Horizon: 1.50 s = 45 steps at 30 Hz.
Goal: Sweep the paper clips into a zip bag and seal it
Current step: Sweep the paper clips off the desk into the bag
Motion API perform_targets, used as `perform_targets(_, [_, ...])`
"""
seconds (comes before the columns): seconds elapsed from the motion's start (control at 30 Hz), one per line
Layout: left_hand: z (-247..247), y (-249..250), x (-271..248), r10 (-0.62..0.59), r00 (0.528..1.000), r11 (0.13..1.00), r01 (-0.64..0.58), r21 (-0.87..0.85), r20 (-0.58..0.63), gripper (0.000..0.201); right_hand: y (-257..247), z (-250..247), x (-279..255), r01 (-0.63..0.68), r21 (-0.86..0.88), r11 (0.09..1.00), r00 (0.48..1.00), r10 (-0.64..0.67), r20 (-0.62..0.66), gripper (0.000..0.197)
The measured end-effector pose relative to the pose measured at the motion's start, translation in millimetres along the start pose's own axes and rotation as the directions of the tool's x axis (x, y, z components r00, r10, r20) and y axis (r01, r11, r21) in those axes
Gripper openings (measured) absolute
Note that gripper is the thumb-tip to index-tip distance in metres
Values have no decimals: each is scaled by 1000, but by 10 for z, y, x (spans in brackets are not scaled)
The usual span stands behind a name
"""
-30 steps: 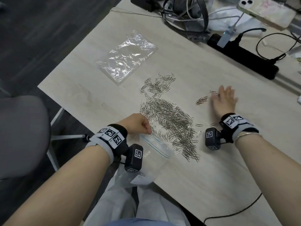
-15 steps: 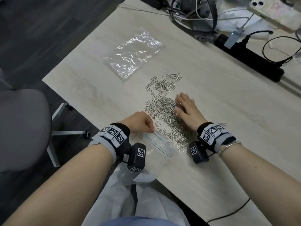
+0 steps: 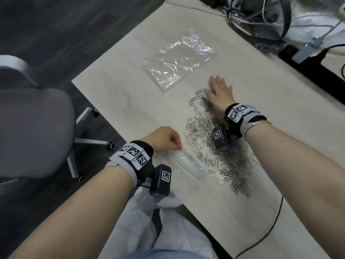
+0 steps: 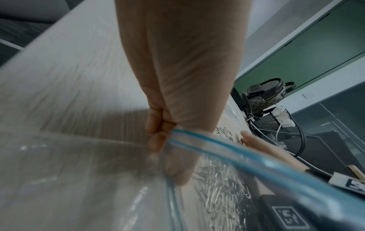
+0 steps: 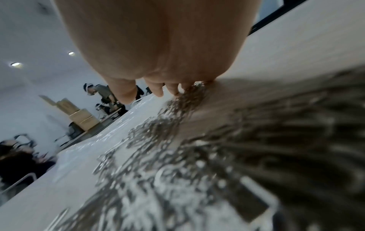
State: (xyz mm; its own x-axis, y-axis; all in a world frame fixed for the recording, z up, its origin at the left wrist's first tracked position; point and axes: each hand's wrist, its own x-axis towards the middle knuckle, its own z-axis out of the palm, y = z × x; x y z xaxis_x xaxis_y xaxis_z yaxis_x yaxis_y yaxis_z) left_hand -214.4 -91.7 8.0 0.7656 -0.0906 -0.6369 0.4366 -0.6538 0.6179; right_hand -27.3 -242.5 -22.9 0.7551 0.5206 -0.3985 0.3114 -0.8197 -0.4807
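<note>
A big spread of silver paper clips lies on the pale wooden table. My left hand pinches the blue-striped rim of a clear zip bag at the table's near edge, its mouth facing the clips. The left wrist view shows my fingers curled on the bag rim. My right hand lies flat with straight fingers at the far end of the clips. Blurred clips fill the right wrist view under its fingertips.
A second crinkled clear bag lies flat beyond the clips. Cables, a bag strap and a black power strip crowd the far right of the table. A grey office chair stands left of the table. A thin black cable crosses the near right.
My right hand swept loose clips from the right into the main pile, then reached out to the pile's far end. The left hand kept its hold on the bag.
</note>
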Motion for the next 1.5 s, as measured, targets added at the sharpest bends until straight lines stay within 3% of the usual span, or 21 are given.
perform_targets(0.23, [1,-2,-9,18,1000,1000,-17,11,-8,16,-247,189,-116,249,-176,953,962,-221,162,55])
perform_targets(0.47, [29,66,-30,7,1000,991,-6,137,-9,15,-188,318,-739,331,-152,931,920,-283,271,55])
perform_targets(0.7, [267,227,-129,58,995,968,-77,238,86,13,-2,457,-1339,334,-101,937,902,-287,324,50])
perform_targets(0.83, [348,208,-177,80,993,974,-96,203,84,16,97,392,-1441,278,-16,960,956,-275,100,53])
perform_targets(0.93, [337,161,-213,99,992,979,-112,170,83,17,94,252,-1311,107,27,994,993,-105,-59,55])
perform_targets(1.07, [320,71,-261,98,992,986,-108,130,77,19,185,167,-925,-165,33,986,985,166,-36,63])
perform_targets(1.13, [306,21,-289,90,994,988,-97,119,58,20,161,206,-780,-187,2,982,982,187,-1,64])
perform_targets(1.3, [221,-101,-352,59,998,993,-60,103,15,23,-212,408,-700,48,-83,995,991,-37,126,64])
perform_targets(1.5, [156,-168,-397,42,999,992,-39,121,-22,21,-477,626,-883,311,-183,933,932,-262,251,59])
